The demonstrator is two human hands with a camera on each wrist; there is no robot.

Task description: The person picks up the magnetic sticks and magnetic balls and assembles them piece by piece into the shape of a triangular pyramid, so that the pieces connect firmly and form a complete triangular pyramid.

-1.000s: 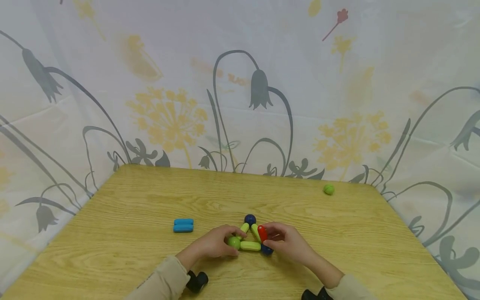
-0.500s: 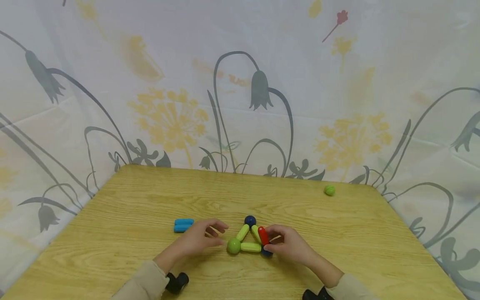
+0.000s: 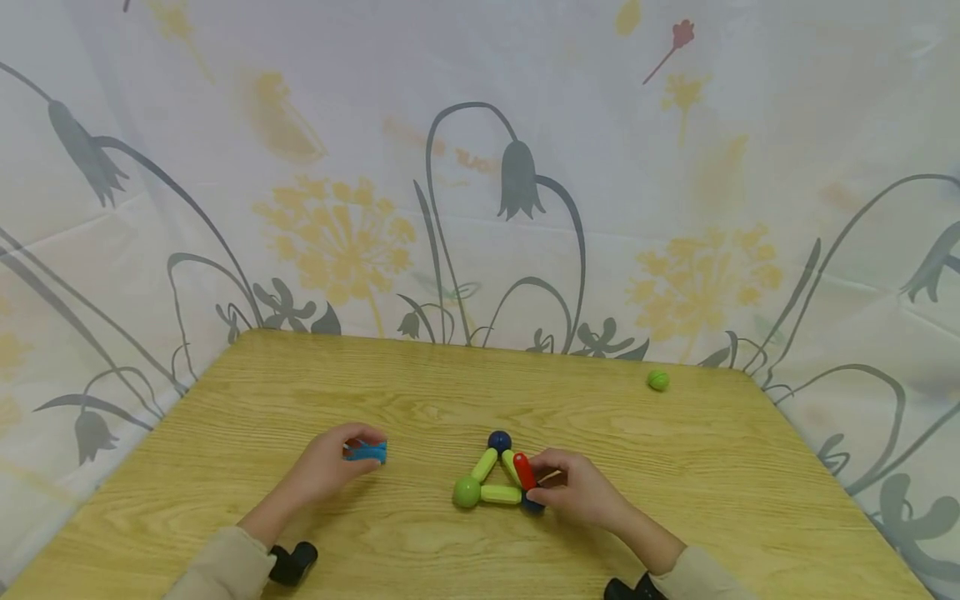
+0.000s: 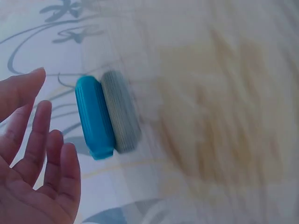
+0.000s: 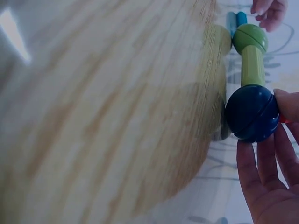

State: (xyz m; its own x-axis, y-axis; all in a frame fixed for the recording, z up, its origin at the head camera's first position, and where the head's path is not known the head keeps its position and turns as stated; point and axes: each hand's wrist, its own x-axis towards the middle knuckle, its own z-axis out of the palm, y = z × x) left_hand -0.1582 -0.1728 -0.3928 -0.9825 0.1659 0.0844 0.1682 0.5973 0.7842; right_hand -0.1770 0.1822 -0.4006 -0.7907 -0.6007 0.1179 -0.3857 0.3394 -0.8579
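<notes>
A triangle of yellow-green magnetic rods [image 3: 500, 495] joins a green ball [image 3: 467, 492], a far dark blue ball [image 3: 499, 442] and a right dark blue ball [image 5: 251, 113]. My right hand [image 3: 581, 493] pinches a red magnetic rod [image 3: 524, 472] that stands tilted at the right blue ball; in the right wrist view, fingertips also touch that ball. At the left, my left hand [image 3: 326, 467] reaches around the light blue rods [image 3: 369, 452], partly hiding them. In the left wrist view its fingers are relaxed, with a gap before the nearest blue rod [image 4: 95, 117].
A small green ball [image 3: 658, 380] lies near the back right edge of the wooden table [image 3: 450, 383]. A printed curtain [image 3: 480, 208] hangs behind the table. Dark camera mounts [image 3: 294, 563] sit at both wrists.
My left hand has let go of the green ball and moved left to the light blue rods. My right hand stays on the red rod, which has tilted slightly.
</notes>
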